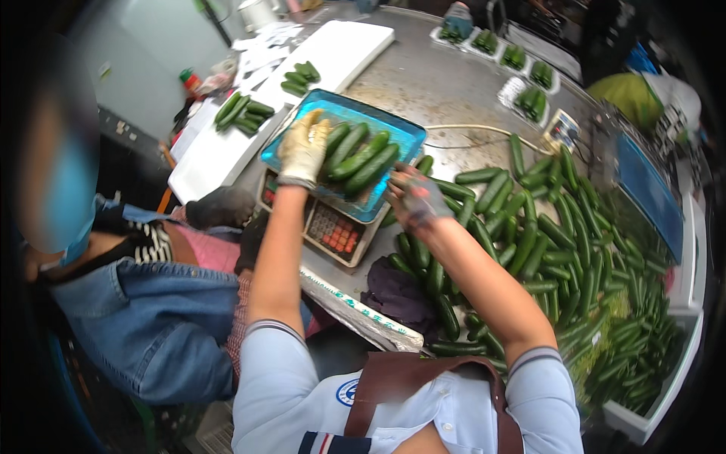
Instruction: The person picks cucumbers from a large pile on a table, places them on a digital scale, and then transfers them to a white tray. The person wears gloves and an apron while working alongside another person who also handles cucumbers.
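Observation:
Several green cucumbers lie side by side in the blue tray on top of a weighing scale. My left hand, in a pale, stained work glove, is over the tray's left part, against the leftmost cucumber. At the tray's right rim is my right hand, in a dark grey glove, its fingers towards the nearest cucumber and nothing visible in them. Below the tray shows the scale's keypad, with grey and red keys. A large heap of loose cucumbers spreads to the right of my right hand.
To the left, a co-worker in a denim jacket stands close, near a white board bearing small cucumber groups. Packed trays line the metal table's far side. A cable crosses behind the scale; a white crate stands right.

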Demonstrator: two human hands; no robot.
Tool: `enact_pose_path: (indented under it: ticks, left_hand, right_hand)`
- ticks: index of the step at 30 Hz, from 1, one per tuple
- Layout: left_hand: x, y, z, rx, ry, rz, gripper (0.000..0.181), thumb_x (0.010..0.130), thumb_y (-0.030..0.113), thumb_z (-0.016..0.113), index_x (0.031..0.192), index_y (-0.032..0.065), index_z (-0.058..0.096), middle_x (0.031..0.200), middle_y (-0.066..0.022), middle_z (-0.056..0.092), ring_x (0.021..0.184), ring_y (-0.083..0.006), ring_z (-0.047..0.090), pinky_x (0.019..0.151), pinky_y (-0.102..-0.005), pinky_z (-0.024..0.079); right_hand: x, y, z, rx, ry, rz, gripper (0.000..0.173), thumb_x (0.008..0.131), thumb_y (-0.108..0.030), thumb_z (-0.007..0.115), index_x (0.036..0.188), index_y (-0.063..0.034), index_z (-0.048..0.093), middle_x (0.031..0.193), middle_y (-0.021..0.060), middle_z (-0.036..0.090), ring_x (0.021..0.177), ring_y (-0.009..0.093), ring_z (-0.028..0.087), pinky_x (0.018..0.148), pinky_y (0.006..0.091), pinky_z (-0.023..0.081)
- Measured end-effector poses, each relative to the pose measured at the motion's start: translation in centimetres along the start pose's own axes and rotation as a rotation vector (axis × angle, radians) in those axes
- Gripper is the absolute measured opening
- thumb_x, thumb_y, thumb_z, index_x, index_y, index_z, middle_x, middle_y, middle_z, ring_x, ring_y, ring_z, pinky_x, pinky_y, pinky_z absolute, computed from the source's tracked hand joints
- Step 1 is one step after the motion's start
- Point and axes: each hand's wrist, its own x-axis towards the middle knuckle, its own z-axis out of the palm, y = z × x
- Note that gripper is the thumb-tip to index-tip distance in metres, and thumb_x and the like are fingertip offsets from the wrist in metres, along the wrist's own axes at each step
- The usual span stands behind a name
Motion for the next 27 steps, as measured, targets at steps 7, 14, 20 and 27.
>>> enact_pose_path:
  ticks: [7,14,20,27]
  left_hand:
    - [-15.3,13.1,-1.5,-0.593,-0.262,0.13,0.026,0.084,0.013,0.06,0.108,0.0045,0.062,0.104,-0.012,0.063,0.097,-0.0252,0.059,0.085,-0.0351,0.046]
    - [-26.7,14.2,1.6,-0.484,-0.719,0.106,0.025,0.087,0.021,0.054,0.106,0.0076,0.061,0.093,-0.0109,0.061,0.088,-0.0304,0.058,0.08,-0.0397,0.045]
    - [-28.1,12.6,3.1,-0.582,-0.66,0.181,0.027,0.083,0.02,0.052,0.105,0.008,0.061,0.097,-0.0095,0.061,0.092,-0.0274,0.058,0.081,-0.0389,0.044]
    - [-27.5,12.6,3.0,-0.562,-0.532,0.268,0.025,0.081,0.023,0.054,0.097,0.0074,0.063,0.086,-0.01,0.061,0.082,-0.0284,0.059,0.073,-0.0406,0.046]
  right_hand:
    - [-15.4,1.7,-3.8,0.491,-0.092,0.343,0.044,0.087,-0.022,0.06,0.121,0.0032,0.047,0.096,0.0051,0.056,0.081,0.012,0.053,0.073,0.0255,0.044]
    - [-22.6,7.0,-7.6,-0.362,-0.188,0.089,0.036,0.084,-0.01,0.051,0.119,-0.0014,0.05,0.108,0.0073,0.059,0.094,0.022,0.06,0.08,0.0296,0.048]
    - [-23.5,10.5,-8.2,-0.076,0.032,0.297,0.04,0.083,-0.016,0.06,0.119,-0.0004,0.053,0.112,0.0055,0.058,0.096,0.015,0.058,0.08,0.0253,0.046]
    - [-23.2,10.4,-7.5,-0.047,-0.007,0.178,0.038,0.087,-0.015,0.056,0.121,0.0001,0.05,0.11,0.0053,0.057,0.097,0.015,0.057,0.08,0.0259,0.047]
